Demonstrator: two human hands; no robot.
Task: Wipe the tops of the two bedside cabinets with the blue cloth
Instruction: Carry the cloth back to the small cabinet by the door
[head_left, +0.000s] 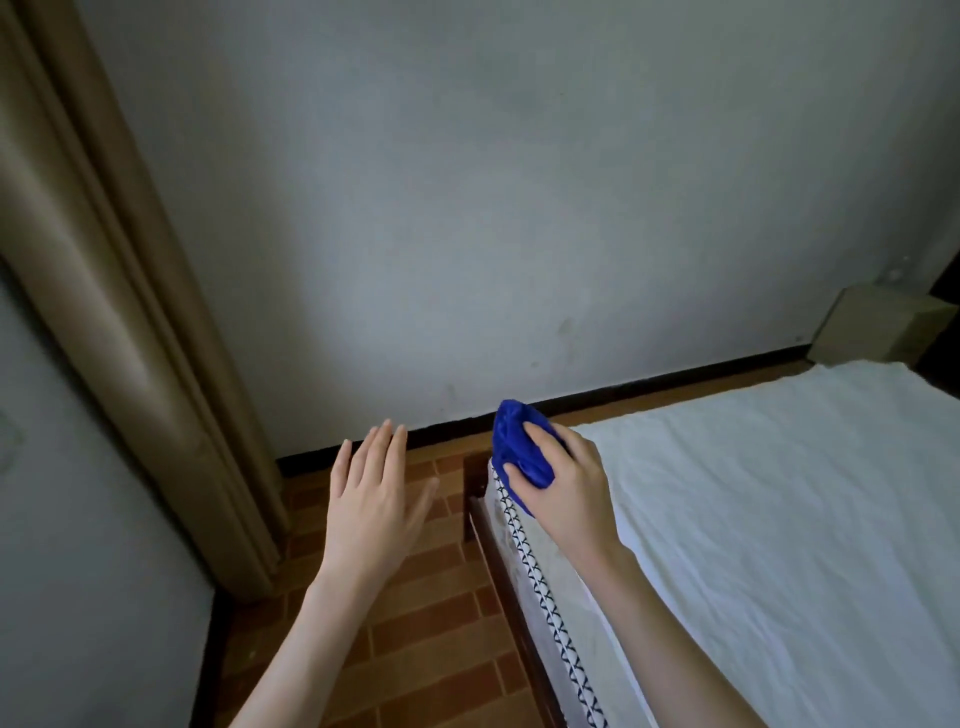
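Note:
My right hand (566, 488) grips the blue cloth (519, 447), bunched into a ball, above the near corner of the mattress. To its left, my left hand (371, 499) hovers over the brick-pattern floor with straight, spread fingers and holds nothing. A pale boxy piece that may be a bedside cabinet (883, 332) stands at the far right by the wall, beyond the bed.
A bed with a white sheet (779, 519) fills the right side; its mattress edge (540, 587) with patterned trim and dark frame runs down the middle. A beige door frame (130, 322) stands at left. A grey wall (467, 208) lies ahead, with red-brown floor (431, 623) between.

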